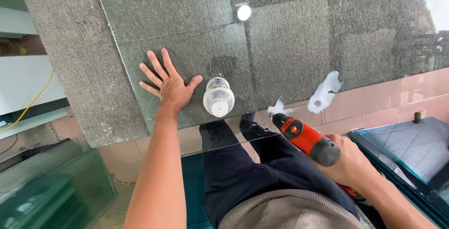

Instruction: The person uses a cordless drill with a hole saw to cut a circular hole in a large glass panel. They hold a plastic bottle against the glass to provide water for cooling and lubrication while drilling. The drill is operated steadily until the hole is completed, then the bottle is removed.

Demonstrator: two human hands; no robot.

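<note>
My left hand (167,82) lies flat with fingers spread on a clear glass sheet (290,46) that rests on a grey carpeted table (70,60). Right beside its thumb stands a small clear plastic bottle (218,97) with a white cap. My right hand (351,164) grips a red and black power drill (305,138), its tip pointing at the near edge of the glass by a wet white patch (278,107). A second, larger white patch (324,93) with a hole in it lies just to the right.
A small round white object (243,12) sits further back on the glass. Stacked green-tinted glass panes (51,187) stand at lower left, another dark pane (407,149) at right. A yellow cable (32,100) runs at left. Pink floor tiles show below the table.
</note>
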